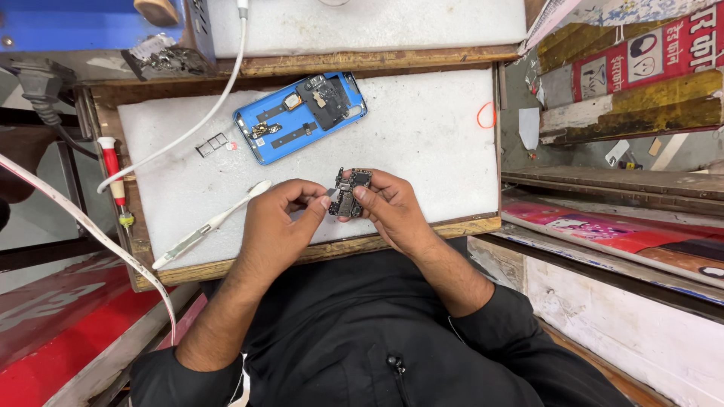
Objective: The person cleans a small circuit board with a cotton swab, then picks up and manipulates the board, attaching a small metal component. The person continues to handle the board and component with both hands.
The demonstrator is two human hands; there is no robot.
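Currently we grip a small circuit board (349,193) between both hands, left hand (280,222) and right hand (392,207) pinching it, over the surface (422,136) near its front edge. Opened blue phone (300,114) lies toward the back edge; white toothbrush (211,224) front-left.

Bright, even light; sharp centre, edges bowed.
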